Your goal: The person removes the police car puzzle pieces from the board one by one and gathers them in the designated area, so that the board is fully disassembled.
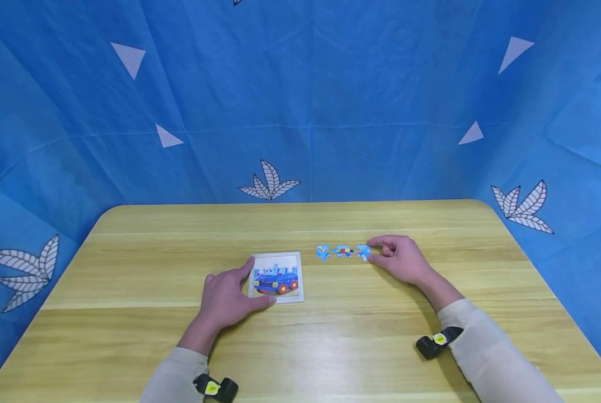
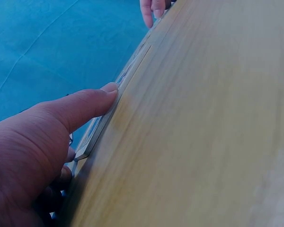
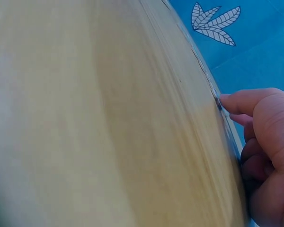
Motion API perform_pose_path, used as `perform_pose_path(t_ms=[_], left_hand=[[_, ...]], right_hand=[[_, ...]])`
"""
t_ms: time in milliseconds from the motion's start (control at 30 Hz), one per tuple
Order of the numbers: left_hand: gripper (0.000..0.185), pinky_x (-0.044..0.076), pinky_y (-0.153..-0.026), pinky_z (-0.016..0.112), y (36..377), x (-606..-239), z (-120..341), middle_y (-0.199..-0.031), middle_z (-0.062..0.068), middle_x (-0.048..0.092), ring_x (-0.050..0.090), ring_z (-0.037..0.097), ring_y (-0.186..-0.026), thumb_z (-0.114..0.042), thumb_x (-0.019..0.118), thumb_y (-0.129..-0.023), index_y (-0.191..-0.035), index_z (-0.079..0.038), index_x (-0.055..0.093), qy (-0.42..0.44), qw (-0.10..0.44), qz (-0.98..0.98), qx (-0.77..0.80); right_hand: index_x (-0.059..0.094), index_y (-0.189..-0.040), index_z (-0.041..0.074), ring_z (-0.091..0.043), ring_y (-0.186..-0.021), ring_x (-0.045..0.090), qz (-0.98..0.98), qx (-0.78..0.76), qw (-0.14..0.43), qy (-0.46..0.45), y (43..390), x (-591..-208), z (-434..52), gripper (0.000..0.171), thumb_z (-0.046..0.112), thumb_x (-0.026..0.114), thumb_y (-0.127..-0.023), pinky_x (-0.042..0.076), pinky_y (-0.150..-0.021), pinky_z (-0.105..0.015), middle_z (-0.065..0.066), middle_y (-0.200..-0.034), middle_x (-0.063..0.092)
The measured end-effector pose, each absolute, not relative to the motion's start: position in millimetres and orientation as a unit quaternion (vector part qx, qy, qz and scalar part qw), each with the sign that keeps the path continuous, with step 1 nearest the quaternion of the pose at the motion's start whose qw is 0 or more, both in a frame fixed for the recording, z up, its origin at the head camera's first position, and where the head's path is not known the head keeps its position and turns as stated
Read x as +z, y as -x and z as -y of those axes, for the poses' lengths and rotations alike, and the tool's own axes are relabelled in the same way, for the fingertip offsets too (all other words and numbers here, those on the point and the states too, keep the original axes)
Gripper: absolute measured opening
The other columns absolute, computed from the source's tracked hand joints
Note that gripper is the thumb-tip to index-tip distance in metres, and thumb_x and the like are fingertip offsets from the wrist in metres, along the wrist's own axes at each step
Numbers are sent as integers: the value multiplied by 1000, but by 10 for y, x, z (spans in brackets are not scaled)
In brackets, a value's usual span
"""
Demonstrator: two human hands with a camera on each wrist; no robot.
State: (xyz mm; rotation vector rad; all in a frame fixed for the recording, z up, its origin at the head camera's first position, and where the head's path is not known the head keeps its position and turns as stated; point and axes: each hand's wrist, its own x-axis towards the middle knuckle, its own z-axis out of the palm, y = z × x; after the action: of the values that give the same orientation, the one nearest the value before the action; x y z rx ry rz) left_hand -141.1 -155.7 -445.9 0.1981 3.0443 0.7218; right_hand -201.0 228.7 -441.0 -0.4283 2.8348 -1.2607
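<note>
While my left hand (image 1: 227, 299) lies on the pale wooden table (image 1: 129, 280), its thumb and forefinger hold the left edge of the square white-framed puzzle board showing a blue cartoon car with red wheels (image 1: 276, 277). Forefinger along the top-left corner, thumb at the lower edge. In the left wrist view the thumb tip (image 2: 109, 90) presses the thin rim of the board (image 2: 102, 125), which lies flat on the table. The other fingers are curled under; what they do I cannot tell.

My right hand (image 1: 401, 260) rests to the right of the board, well apart from the left. Forefinger and thumb come together on the right end of a short row of three loose blue jigsaw pieces with red and yellow patches (image 1: 344, 252). The row lies flat on the table, just beyond the board's upper right corner, near but not touching it. Right wrist view: fingertip (image 3: 225, 100) at the edge of a thin piece, remaining fingers loosely curled.

Blue cloth backdrop with white leaf and triangle prints (image 1: 300, 101) stands behind and to both sides of the table. Black wrist bands with yellow marks on both cream sleeves.
</note>
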Motion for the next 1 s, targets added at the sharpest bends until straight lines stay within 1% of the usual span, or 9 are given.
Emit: perform_pose_path(t_ms=[133, 267, 533, 733, 1000], left_hand=[[111, 27, -75, 39, 1409, -4458, 1555, -126, 11, 58, 57, 25, -102, -80, 65, -57, -142, -13, 43, -62, 4, -971, 232], [111, 26, -75, 39, 1408, -4459, 1557, -125, 11, 59, 57, 25, -101, -80, 65, -57, -142, -13, 43, -63, 3, -970, 234], [110, 26, -73, 39, 1409, -4464, 1552, -124, 11, 59, 58, 25, -100, -79, 66, -57, -142, -12, 43, -65, -2, -970, 234], [110, 26, -72, 37, 1411, -4469, 1546, -123, 11, 60, 58, 23, -97, -79, 66, -57, -142, -12, 43, -67, -1, -970, 236], [110, 26, -72, 37, 1419, -4470, 1554, -123, 10, 60, 58, 23, -96, -79, 66, -57, -141, -12, 43, -65, -2, -970, 235]], right_hand=[[67, -112, 9, -11, -50, 30, -901, -417, 15, 119, 1972, -4412, -2279, 35, 24, 75, -82, 36, -73, -37, 3, -54, 32], [66, -114, 10, -11, -50, 28, -898, -427, 19, 105, 1910, -4398, -2260, 37, 24, 75, -81, 36, -73, -38, 3, -55, 31], [63, -119, 10, -11, -50, 29, -894, -434, 17, 110, 1776, -4391, -2203, 44, 26, 77, -80, 36, -72, -38, 4, -56, 30], [64, -118, 11, -10, -50, 26, -887, -444, 11, 127, 1682, -4394, -2087, 43, 23, 78, -79, 36, -72, -37, 5, -56, 27], [66, -116, 12, -9, -51, 27, -869, -473, 18, 146, 1617, -4407, -1883, 42, 23, 79, -77, 36, -73, -35, 6, -57, 28]])
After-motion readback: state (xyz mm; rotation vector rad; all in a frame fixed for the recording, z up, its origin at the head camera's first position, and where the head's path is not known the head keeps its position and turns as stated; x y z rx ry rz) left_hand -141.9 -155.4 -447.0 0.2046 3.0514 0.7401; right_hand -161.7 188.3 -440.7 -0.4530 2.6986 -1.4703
